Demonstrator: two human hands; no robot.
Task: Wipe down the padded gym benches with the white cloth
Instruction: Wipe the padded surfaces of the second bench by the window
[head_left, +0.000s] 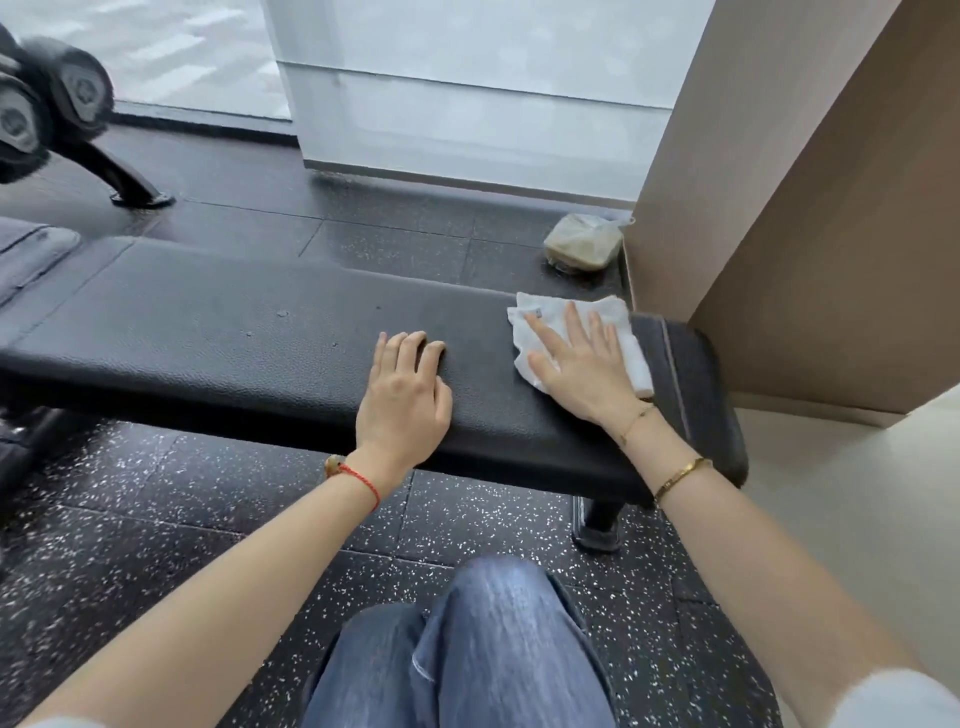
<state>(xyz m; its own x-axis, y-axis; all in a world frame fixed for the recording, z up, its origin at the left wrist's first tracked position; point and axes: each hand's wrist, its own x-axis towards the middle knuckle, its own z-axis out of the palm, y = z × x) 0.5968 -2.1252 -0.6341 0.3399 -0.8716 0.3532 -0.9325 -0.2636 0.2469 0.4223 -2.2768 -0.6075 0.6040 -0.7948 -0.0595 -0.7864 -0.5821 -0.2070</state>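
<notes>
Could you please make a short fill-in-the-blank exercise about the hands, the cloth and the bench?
1. The white cloth lies under the ____ hand.
2. The left hand rests directly on the black ____.
3. The string on the left wrist is ____.
4. The right hand's fingers are ____, not curled.

Missing words: right; bench; red; straight

Soft daylight from the window (156, 52); edges blurred and bowed.

Both arms extended forward. Left hand (402, 395) flat, palm down, fingers slightly bent. Right hand (582, 364) at its 3 o'clock, flat, fingers spread.
</notes>
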